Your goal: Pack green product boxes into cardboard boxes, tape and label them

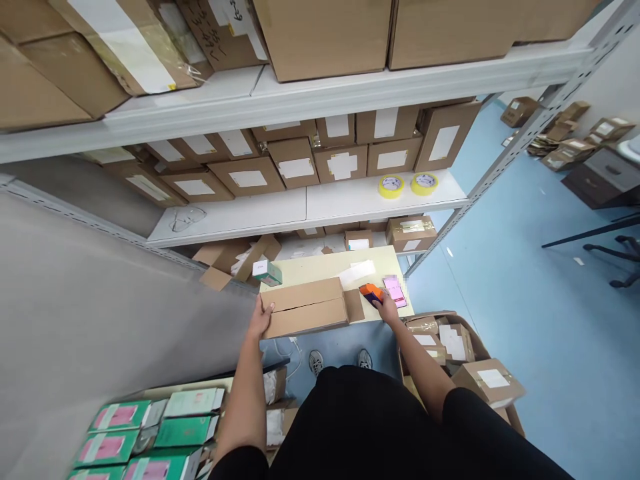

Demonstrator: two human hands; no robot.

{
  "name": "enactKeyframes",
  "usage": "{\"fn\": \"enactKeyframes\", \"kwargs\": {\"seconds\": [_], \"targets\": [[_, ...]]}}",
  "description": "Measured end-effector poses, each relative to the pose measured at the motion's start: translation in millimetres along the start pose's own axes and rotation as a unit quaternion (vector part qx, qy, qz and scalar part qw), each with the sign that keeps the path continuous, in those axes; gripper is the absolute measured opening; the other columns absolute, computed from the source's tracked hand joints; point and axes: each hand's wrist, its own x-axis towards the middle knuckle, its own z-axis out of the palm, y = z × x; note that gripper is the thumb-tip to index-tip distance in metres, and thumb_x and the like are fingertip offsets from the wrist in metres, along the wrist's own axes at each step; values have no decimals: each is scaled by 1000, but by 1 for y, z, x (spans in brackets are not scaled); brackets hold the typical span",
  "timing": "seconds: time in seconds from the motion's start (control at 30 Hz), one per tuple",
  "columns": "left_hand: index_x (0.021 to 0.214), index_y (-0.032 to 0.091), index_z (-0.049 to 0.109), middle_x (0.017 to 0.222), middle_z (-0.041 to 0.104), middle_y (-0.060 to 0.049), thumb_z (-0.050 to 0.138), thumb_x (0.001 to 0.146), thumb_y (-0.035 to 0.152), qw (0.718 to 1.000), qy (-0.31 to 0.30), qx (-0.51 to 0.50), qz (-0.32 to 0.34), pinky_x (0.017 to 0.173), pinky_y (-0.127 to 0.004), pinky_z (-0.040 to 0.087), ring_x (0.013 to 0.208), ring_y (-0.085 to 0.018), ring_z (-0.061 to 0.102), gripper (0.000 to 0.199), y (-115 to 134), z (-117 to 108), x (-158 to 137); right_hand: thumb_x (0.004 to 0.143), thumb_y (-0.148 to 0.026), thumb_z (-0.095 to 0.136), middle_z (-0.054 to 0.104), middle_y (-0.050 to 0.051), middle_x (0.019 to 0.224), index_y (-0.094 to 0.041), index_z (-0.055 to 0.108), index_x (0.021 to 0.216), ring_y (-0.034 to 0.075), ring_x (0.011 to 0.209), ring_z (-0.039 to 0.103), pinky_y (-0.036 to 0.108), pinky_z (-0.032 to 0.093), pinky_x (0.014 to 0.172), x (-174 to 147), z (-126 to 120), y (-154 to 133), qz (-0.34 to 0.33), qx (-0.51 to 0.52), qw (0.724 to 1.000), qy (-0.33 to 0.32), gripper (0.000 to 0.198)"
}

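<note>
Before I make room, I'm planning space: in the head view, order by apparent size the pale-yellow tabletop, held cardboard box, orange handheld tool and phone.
1. Pale-yellow tabletop, partly covered
2. Held cardboard box
3. Orange handheld tool and phone: too alike to rank

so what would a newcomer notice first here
Probably the orange tool in the right hand, near the right end of the pale table. Next, the two yellow tape rolls on the shelf behind, then the long cardboard box with the left hand at its left end.
</note>
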Motion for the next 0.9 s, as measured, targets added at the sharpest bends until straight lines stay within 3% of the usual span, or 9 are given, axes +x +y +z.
{"fn": "enactKeyframes", "kwargs": {"seconds": [0.1,0.2,0.3,0.43,0.53,0.63,0.77,0.9], "targets": [[166,19,22,166,40,-14,58,95,43,999,-23,24,-41,126,-41,30,152,-28,40,84,12,21,1,69,-52,78,72,5,90,-27,56,76,32,98,65,44,52,87,-8,-19,-36,2,-23,999,-35,34],[168,18,18,167,39,-13,53,97,42,997,-45,43,-39,125,-40,31,151,-28,42,82,25,39,3,77,-61,73,64,1,76,-25,53,82,24,77,61,38,50,75,-16,-32,-84,-40,-14,997,-68,41],[168,17,17,166,41,-13,49,99,39,997,-36,71,-11,124,-40,34,150,-28,44,79,35,51,1,84,-61,71,65,2,89,-24,56,92,21,82,59,35,49,79,-26,-30,-134,-119,27,984,-131,40],[167,14,21,159,48,-21,36,104,40,987,21,160,-14,114,-46,43,140,-34,54,70,48,63,-16,90,-58,67,66,2,96,-26,54,98,22,93,62,35,49,87,-43,9,-174,-160,83,947,-266,35],[167,16,25,144,58,-25,24,107,40,972,62,222,-37,101,-48,50,118,-36,68,64,58,70,-30,91,-57,66,64,0,93,-26,51,99,21,91,62,35,50,86,-54,48,-172,-152,79,923,-345,35],[165,16,29,136,62,-25,23,108,42,967,71,241,-50,94,-46,51,109,-36,71,63,67,73,-37,92,-58,64,62,-1,91,-27,49,99,20,87,62,35,51,84,-62,72,-152,-139,68,916,-370,35],[165,18,30,136,63,-25,22,108,46,967,77,236,-54,92,-47,51,107,-36,71,64,70,72,-37,96,-57,58,67,4,103,-27,50,112,23,100,65,39,52,93,-69,74,-129,-141,75,913,-374,34],[164,18,33,137,63,-25,23,107,47,972,80,213,-59,95,-49,50,110,-38,70,64,69,70,-37,99,-53,55,68,7,117,-27,51,120,25,113,65,42,51,101,-69,68,-125,-156,62,909,-380,34]]}}
